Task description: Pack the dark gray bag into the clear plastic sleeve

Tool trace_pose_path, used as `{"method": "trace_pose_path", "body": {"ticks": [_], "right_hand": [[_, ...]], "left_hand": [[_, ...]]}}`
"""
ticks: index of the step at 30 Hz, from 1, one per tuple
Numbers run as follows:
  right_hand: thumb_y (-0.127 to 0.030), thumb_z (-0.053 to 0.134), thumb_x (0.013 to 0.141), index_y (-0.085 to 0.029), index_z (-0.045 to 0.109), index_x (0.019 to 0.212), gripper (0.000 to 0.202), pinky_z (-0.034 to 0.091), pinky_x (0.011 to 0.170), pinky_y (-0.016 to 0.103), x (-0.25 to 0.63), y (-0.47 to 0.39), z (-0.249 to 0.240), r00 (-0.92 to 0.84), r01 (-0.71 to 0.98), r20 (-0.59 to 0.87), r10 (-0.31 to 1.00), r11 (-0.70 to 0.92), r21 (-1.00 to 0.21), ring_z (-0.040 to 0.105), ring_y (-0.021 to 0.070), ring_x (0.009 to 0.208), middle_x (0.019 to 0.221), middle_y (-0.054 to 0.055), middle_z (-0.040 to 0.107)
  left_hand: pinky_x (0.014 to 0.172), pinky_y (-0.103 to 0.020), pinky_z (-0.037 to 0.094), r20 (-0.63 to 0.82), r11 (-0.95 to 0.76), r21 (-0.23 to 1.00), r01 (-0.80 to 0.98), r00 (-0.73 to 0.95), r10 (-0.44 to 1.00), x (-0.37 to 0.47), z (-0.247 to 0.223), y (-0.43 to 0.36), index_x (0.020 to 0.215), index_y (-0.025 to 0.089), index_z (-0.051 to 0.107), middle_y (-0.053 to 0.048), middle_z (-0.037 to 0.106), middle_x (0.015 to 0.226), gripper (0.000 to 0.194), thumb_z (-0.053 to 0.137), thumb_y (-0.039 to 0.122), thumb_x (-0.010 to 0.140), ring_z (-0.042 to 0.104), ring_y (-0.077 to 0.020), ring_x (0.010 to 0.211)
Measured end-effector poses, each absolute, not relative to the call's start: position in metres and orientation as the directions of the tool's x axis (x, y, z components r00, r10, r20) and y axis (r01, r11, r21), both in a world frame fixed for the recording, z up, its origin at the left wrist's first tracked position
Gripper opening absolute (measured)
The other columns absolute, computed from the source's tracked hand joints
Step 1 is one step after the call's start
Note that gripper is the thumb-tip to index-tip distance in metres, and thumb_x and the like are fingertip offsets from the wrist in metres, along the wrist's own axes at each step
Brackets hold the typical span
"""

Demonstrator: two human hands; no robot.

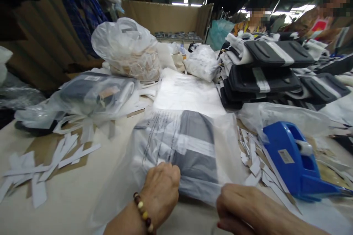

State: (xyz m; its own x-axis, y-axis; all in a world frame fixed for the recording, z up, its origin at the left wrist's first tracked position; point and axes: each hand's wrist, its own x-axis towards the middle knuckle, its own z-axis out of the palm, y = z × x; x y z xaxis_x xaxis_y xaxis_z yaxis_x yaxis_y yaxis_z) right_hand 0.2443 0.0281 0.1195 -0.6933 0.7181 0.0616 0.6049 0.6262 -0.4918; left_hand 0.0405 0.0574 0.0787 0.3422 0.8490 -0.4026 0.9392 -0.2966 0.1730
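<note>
In front of me lies a clear plastic bag [228, 150] with printed text. Inside it, a dark, flat folded item [197, 161] with a pale band across it shows through the film. My left hand [162, 187], with a beaded bracelet at the wrist, is closed on the near left part of the bag. Curled at its near right edge, my right hand [237, 205] pinches the film. The fingertips of both hands are largely hidden. Behind the bag is a stack of white plastic bags [190, 93].
A blue tape dispenser [292, 161] stands at right, by white paper strips [250, 154]. More strips [57, 158] lie left, below a wrapped dark item [91, 90]. Dark handled items [261, 80] are piled at back right. People are beyond.
</note>
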Motion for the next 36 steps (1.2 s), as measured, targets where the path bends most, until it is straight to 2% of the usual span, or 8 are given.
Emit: {"method": "trace_pose_path", "body": {"ticks": [8, 13, 16, 18, 21, 24, 31, 36], "right_hand": [[-0.019, 0.042, 0.086, -0.017, 0.055, 0.075, 0.017, 0.031, 0.055, 0.027, 0.185, 0.093, 0.096, -0.748, 0.664, -0.265, 0.608, 0.675, -0.324, 0.058, 0.0163, 0.065, 0.072, 0.005, 0.064], [-0.025, 0.058, 0.074, -0.018, 0.056, 0.07, 0.009, 0.026, 0.05, 0.025, 0.182, 0.105, 0.087, -0.555, 0.828, -0.338, 0.76, 0.468, -0.308, 0.057, 0.017, 0.06, 0.064, 0.003, 0.063], [-0.047, 0.076, 0.056, -0.018, 0.053, 0.073, 0.041, 0.027, 0.047, 0.024, 0.192, 0.113, 0.082, -0.383, 0.905, -0.311, 0.87, 0.287, -0.314, 0.054, 0.0176, 0.057, 0.061, 0.001, 0.059], [-0.053, 0.077, 0.054, -0.018, 0.051, 0.073, 0.048, 0.029, 0.044, 0.024, 0.201, 0.109, 0.075, -0.351, 0.889, -0.252, 0.902, 0.237, -0.391, 0.052, 0.0153, 0.052, 0.058, -0.001, 0.055], [-0.029, 0.06, 0.081, -0.018, 0.052, 0.073, 0.016, 0.039, 0.051, 0.023, 0.208, 0.083, 0.059, -0.375, 0.772, 0.151, 0.915, 0.398, -0.496, 0.053, 0.0127, 0.055, 0.06, -0.001, 0.055], [-0.009, 0.046, 0.083, -0.014, 0.059, 0.096, 0.019, 0.047, 0.075, 0.029, 0.202, 0.048, 0.042, -0.444, 0.683, 0.547, 0.71, 0.663, -0.306, 0.061, 0.0174, 0.084, 0.085, 0.008, 0.066], [-0.008, 0.037, 0.084, -0.01, 0.064, 0.105, 0.034, 0.038, 0.097, 0.036, 0.182, 0.021, 0.0, -0.53, 0.728, 0.67, 0.52, 0.685, 0.044, 0.057, 0.0211, 0.106, 0.106, 0.011, 0.068], [-0.015, 0.043, 0.087, -0.011, 0.06, 0.114, 0.033, 0.025, 0.109, 0.043, 0.19, 0.025, -0.013, -0.621, 0.691, 0.61, 0.492, 0.711, 0.13, 0.053, 0.0231, 0.113, 0.115, 0.013, 0.064]], "left_hand": [[0.078, -0.044, 0.047, -0.4, -0.271, 0.266, 0.925, 0.361, 0.842, 0.039, 0.078, 0.057, 0.086, 0.012, 0.059, -0.014, 0.061, 0.084, 0.034, 0.028, 0.001, 0.077, 0.057, -0.0291, 0.091], [0.078, -0.046, 0.047, -0.409, -0.265, 0.293, 0.919, 0.371, 0.834, 0.04, 0.076, 0.057, 0.085, 0.011, 0.058, -0.014, 0.059, 0.085, 0.035, 0.027, -0.001, 0.074, 0.056, -0.0304, 0.093], [0.079, -0.046, 0.046, -0.446, -0.241, 0.296, 0.924, 0.357, 0.821, 0.041, 0.078, 0.059, 0.085, 0.011, 0.058, -0.014, 0.059, 0.087, 0.035, 0.027, -0.002, 0.074, 0.055, -0.0303, 0.094], [0.08, -0.045, 0.046, -0.454, -0.235, 0.292, 0.927, 0.351, 0.819, 0.041, 0.079, 0.06, 0.085, 0.011, 0.058, -0.014, 0.059, 0.088, 0.036, 0.027, -0.002, 0.074, 0.055, -0.0297, 0.094], [0.079, -0.045, 0.046, -0.423, -0.239, 0.295, 0.925, 0.351, 0.835, 0.041, 0.077, 0.059, 0.084, 0.012, 0.058, -0.014, 0.059, 0.086, 0.034, 0.028, -0.002, 0.073, 0.055, -0.0296, 0.093], [0.077, -0.045, 0.046, -0.379, -0.267, 0.296, 0.917, 0.37, 0.848, 0.041, 0.075, 0.058, 0.083, 0.012, 0.058, -0.014, 0.06, 0.086, 0.035, 0.028, -0.002, 0.072, 0.056, -0.0299, 0.092], [0.069, -0.04, 0.047, -0.337, -0.363, 0.253, 0.897, 0.433, 0.836, 0.038, 0.078, 0.057, 0.083, 0.012, 0.058, -0.013, 0.061, 0.082, 0.029, 0.032, 0.001, 0.076, 0.057, -0.027, 0.081], [0.067, -0.034, 0.047, 0.144, -0.585, 0.132, 0.8, 0.569, 0.81, 0.013, 0.063, 0.036, 0.082, 0.015, 0.055, -0.006, 0.059, 0.081, 0.026, 0.032, 0.003, 0.083, 0.055, -0.0219, 0.078]]}}
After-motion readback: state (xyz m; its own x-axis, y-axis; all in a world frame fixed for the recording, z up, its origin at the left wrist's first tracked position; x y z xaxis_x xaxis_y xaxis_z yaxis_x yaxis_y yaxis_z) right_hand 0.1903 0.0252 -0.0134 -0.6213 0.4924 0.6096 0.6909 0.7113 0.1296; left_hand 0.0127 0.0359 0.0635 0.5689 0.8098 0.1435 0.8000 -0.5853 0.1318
